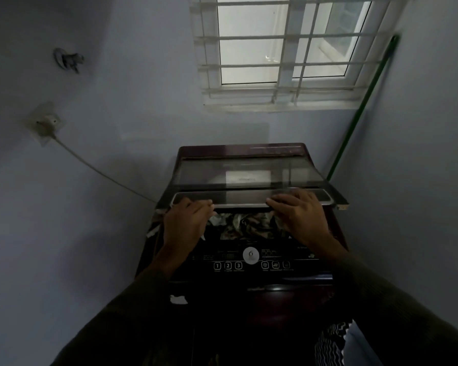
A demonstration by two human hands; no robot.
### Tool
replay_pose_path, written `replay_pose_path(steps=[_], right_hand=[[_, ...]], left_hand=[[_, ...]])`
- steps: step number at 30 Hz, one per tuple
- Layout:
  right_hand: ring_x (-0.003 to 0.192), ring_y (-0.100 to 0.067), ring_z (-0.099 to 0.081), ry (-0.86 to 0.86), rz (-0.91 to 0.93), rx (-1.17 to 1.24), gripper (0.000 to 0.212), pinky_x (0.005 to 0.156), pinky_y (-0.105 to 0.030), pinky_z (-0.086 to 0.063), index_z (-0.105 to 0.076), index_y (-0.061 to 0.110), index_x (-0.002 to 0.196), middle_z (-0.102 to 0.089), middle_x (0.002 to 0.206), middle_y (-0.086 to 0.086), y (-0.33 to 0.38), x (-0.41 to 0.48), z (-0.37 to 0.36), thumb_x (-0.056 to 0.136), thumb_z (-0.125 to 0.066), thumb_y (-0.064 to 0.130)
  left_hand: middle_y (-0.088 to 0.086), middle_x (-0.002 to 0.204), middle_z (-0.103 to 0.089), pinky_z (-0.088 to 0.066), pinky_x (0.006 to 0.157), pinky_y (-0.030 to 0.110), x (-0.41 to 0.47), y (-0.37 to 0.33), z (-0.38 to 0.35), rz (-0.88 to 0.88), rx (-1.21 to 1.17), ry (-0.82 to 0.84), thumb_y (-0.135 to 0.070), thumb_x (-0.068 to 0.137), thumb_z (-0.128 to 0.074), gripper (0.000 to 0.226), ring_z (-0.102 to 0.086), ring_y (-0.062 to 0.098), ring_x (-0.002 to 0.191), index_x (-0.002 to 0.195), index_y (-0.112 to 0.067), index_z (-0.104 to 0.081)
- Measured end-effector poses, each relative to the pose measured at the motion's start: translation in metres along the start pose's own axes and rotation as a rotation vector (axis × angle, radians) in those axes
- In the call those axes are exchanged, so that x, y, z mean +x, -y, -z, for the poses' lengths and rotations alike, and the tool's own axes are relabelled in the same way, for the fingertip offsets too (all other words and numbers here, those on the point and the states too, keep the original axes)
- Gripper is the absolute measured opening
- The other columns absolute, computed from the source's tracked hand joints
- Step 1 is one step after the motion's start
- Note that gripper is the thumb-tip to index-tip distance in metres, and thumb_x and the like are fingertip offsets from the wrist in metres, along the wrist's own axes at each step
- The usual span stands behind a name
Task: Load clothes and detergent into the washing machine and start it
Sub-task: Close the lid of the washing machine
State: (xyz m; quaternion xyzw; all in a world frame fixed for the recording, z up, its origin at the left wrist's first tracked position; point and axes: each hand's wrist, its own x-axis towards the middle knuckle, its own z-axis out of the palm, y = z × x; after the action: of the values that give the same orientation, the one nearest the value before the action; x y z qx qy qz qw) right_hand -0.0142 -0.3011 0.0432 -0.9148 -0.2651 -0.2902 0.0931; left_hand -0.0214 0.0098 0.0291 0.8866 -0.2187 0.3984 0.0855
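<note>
A dark maroon top-loading washing machine (251, 291) stands in the corner below the window. Its glass folding lid (249, 174) is partly raised, with the front edge (241, 199) a little above the tub opening. My left hand (187, 220) grips the lid's front edge at its left end. My right hand (298, 213) grips the same edge near its right end. Patterned clothes (249, 225) show in the tub between my hands. The control panel (251, 260) with numbered buttons and a round dial lies in front of the opening. No detergent is visible.
A wall socket (46, 122) at the left feeds a cable (103, 173) that runs down to the machine. A green pole (362, 109) leans in the right corner beside a barred window (288, 48). A black-and-white patterned cloth (331, 342) lies at the bottom right. Walls stand close on both sides.
</note>
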Motion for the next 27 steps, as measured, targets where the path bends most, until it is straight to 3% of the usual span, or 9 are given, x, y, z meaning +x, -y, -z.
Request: replay_pose_path(steps=[5,9,14,19,27], right_hand=[[0.097,-0.03,-0.066,0.087,0.046,0.015,0.056,0.086,-0.044,-0.051,-0.074,0.014,0.112,-0.071,0.116,-0.008,0.012,-0.034,-0.029,0.058,-0.085,0.014],[0.111,-0.031,-0.066,0.198,0.024,0.027,0.063,0.102,-0.054,-0.042,-0.071,0.013,0.119,-0.068,0.122,-0.014,0.01,-0.048,-0.043,0.057,-0.08,0.014],[0.113,-0.032,-0.066,0.277,0.01,0.057,0.073,0.1,-0.053,-0.045,-0.071,0.012,0.119,-0.069,0.121,-0.014,0.013,-0.055,-0.05,0.049,-0.091,0.014],[0.11,-0.03,-0.067,0.292,-0.004,0.088,0.069,0.092,-0.049,-0.054,-0.073,0.013,0.115,-0.07,0.118,-0.011,0.015,-0.057,-0.051,0.049,-0.091,0.013],[0.112,-0.031,-0.066,0.308,-0.022,0.1,0.066,0.093,-0.05,-0.054,-0.071,0.013,0.118,-0.069,0.121,-0.012,0.015,-0.062,-0.057,0.055,-0.09,0.016]], left_hand=[[-0.008,0.1,-0.076,-0.049,0.054,0.029,-0.041,-0.011,-0.019,-0.005,0.007,0.043,-0.033,0.103,-0.048,0.036,-0.058,0.019,0.065,0.087,-0.02,-0.077],[-0.01,0.099,-0.074,-0.046,0.055,0.028,-0.051,-0.013,-0.024,-0.024,0.046,0.057,-0.031,0.089,-0.069,0.012,-0.057,0.018,0.067,0.083,-0.023,-0.074],[-0.01,0.097,-0.073,-0.044,0.055,0.028,-0.059,-0.012,-0.031,-0.043,0.027,0.088,-0.033,0.086,-0.071,0.011,-0.055,0.017,0.069,0.082,-0.023,-0.073],[-0.008,0.097,-0.071,-0.042,0.054,0.029,-0.066,-0.006,-0.039,-0.082,0.017,0.14,-0.034,0.084,-0.076,0.014,-0.052,0.017,0.072,0.082,-0.021,-0.07],[-0.005,0.098,-0.07,-0.041,0.055,0.029,-0.069,-0.007,-0.04,-0.094,-0.01,0.145,-0.03,0.085,-0.078,0.015,-0.054,0.019,0.07,0.082,-0.019,-0.069]])
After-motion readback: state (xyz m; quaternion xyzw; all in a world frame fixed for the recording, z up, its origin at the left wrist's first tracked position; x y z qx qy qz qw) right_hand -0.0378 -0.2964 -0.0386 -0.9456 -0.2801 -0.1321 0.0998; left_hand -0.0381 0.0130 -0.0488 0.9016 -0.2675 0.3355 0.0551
